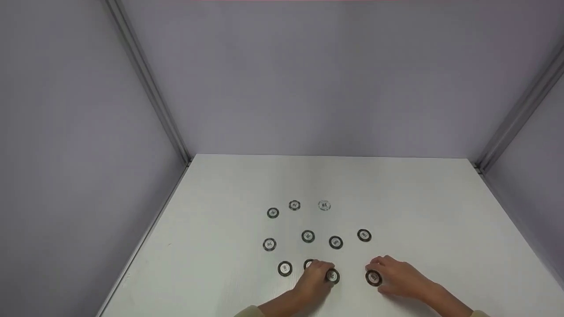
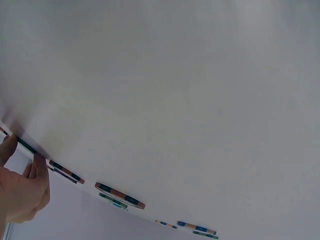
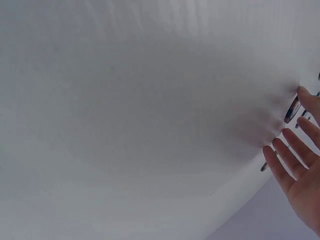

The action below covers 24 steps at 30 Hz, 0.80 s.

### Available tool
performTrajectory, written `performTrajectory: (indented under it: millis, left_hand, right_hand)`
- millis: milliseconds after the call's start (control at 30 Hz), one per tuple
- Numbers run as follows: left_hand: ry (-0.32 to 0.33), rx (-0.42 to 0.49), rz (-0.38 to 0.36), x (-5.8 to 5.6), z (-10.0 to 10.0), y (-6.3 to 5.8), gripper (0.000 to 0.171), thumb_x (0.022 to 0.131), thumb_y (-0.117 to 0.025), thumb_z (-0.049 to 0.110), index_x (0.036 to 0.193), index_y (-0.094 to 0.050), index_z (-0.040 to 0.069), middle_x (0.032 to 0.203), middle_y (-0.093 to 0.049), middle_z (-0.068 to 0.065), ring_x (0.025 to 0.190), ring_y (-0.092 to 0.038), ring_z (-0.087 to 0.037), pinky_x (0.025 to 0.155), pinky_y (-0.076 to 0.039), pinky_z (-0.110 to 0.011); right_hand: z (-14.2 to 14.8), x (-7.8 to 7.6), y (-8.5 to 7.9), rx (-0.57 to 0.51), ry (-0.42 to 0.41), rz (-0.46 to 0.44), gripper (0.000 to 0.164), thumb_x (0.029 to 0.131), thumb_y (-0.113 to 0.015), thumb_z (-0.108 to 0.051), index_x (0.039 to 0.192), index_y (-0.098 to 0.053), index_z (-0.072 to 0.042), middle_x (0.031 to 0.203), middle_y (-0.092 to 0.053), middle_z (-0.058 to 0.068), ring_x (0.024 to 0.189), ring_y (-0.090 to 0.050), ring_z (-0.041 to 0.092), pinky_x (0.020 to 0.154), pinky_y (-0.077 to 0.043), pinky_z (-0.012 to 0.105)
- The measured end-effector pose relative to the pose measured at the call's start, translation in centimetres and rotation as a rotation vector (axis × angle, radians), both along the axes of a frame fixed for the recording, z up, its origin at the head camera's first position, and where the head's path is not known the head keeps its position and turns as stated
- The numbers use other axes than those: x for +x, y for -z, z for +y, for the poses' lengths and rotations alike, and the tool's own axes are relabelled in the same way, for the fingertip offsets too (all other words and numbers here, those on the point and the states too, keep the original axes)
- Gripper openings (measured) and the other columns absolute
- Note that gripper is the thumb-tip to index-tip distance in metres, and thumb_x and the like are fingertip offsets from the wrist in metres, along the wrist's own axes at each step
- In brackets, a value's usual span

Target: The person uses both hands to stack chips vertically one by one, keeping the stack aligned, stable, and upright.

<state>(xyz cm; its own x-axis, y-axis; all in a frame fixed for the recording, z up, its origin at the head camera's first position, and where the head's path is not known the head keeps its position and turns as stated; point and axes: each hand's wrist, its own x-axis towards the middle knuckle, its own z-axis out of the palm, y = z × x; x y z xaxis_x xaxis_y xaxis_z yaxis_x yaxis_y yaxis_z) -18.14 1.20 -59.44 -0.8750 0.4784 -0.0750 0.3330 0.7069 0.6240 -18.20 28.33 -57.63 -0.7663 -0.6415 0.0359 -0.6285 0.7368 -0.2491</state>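
Note:
My left hand (image 1: 315, 278) pinches a dark-rimmed poker chip (image 1: 332, 276) by its edges, close over the white table. In the left wrist view, this chip (image 2: 26, 145) spans the gap between thumb and finger. My right hand (image 1: 402, 278) is at another dark-rimmed poker chip (image 1: 373, 278), which lies between thumb and fingers. The right wrist view shows that hand's fingers (image 3: 280, 170) spread and fairly straight, fingertips down at the table, with the chip (image 3: 292, 111) by thumb and forefinger. A further chip (image 1: 308, 263) is partly hidden behind my left hand.
Several more poker chips lie flat and apart on the white table (image 1: 211, 211). One chip (image 1: 285, 268) is left of my left hand, another (image 1: 364, 235) beyond my right, and a pale one (image 1: 324, 205) at the back. Grey panels (image 1: 330, 79) enclose the table's back and sides.

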Motion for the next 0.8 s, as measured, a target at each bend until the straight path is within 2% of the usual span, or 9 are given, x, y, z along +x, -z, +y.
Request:
performTrajectory:
  millis: [200, 367, 567, 800]
  left_hand:
    - [0.008, 0.007, -0.008, 0.16, 0.15, -0.12, 0.038, 0.081, -0.067, 0.01, 0.117, -0.054, 0.011, 0.106, -0.051, 0.009, 0.101, -0.047, -0.004, 0.085, -0.041, -0.016]
    - [-0.004, 0.011, -0.017, 0.17, 0.27, -0.04, 0.038, 0.081, -0.068, 0.01, 0.116, -0.055, 0.012, 0.106, -0.051, 0.01, 0.102, -0.048, -0.003, 0.085, -0.041, -0.015]
    - [0.012, 0.007, 0.022, -0.1, 0.32, 0.17, 0.038, 0.081, -0.067, 0.01, 0.116, -0.055, 0.012, 0.106, -0.052, 0.011, 0.101, -0.048, -0.002, 0.085, -0.04, -0.014]
    - [0.022, 0.021, 0.099, -0.34, 0.5, 0.42, 0.037, 0.078, -0.07, 0.008, 0.113, -0.058, 0.01, 0.103, -0.056, 0.009, 0.097, -0.05, -0.004, 0.084, -0.041, -0.015]
  right_hand:
    - [-0.38, 0.08, 0.4, -0.091, -0.084, 0.073, 0.035, 0.069, -0.078, -0.013, 0.1, -0.065, -0.008, 0.099, -0.053, -0.001, 0.088, -0.055, 0.016, 0.067, -0.05, 0.03]
    - [-0.69, 0.06, 0.39, -0.092, -0.078, 0.06, 0.033, 0.069, -0.077, -0.012, 0.1, -0.065, -0.007, 0.098, -0.053, -0.002, 0.087, -0.054, 0.014, 0.069, -0.05, 0.029]
    - [-0.97, -0.14, 0.29, -0.09, -0.064, 0.026, 0.029, 0.07, -0.076, -0.011, 0.097, -0.066, -0.007, 0.094, -0.052, -0.004, 0.084, -0.052, 0.011, 0.071, -0.049, 0.028]
    - [-1.01, -0.2, 0.3, -0.137, -0.101, 0.065, 0.026, 0.068, -0.075, -0.007, 0.092, -0.064, -0.007, 0.089, -0.051, -0.004, 0.079, -0.049, 0.008, 0.066, -0.049, 0.026]
